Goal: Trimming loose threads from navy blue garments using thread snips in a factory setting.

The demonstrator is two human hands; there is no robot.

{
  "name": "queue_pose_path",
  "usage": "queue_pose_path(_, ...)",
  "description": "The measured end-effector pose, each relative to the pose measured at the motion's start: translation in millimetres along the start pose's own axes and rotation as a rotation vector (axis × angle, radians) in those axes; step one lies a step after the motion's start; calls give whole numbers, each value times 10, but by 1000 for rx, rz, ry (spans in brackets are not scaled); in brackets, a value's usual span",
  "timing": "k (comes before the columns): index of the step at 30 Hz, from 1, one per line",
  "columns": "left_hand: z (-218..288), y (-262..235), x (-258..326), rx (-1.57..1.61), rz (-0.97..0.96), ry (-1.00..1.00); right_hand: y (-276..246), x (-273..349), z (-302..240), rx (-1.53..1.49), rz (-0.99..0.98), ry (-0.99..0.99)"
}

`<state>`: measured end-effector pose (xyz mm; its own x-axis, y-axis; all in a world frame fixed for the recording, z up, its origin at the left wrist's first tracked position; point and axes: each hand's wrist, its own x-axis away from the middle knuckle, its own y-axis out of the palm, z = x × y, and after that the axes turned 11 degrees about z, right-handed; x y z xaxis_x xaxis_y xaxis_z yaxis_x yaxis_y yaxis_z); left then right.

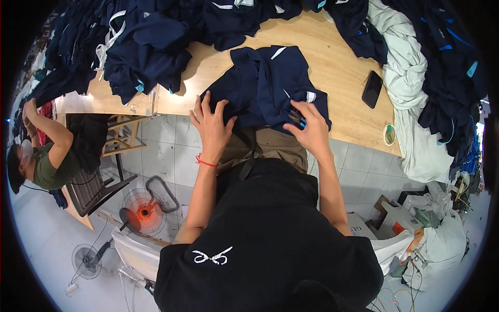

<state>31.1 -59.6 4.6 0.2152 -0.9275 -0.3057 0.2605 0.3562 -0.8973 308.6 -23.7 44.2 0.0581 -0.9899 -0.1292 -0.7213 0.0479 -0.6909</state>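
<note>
A navy garment (265, 83) with a white label lies on the near edge of the wooden table (332, 67), partly hanging over it. My left hand (212, 125) rests flat on its left lower part, fingers spread; a red thread circles that wrist. My right hand (309, 127) pinches the garment's lower right corner near a small white tag, and a small dark tool with light blue tips shows between its fingers.
Heaps of navy garments (140, 41) cover the table's far and left parts. Pale green cloth (410, 78) lies at the right beside a black phone (372, 89) and a tape roll (389, 134). Another person (41, 156) sits at the left. Fans (143, 210) stand on the tiled floor.
</note>
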Motion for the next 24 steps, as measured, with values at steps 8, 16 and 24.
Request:
queue_pose_path(8,-134,-663,-465,391,-56,-39,-844,-103,235,-265,418,234)
queue_pose_path(16,232,-1848,-1781,715,808,261,-2018,-480,-91,-1034,908,230)
queue_pose_path(24,-11,-611,-1891,437,603,297,-1051,-384,581,-502,696,408)
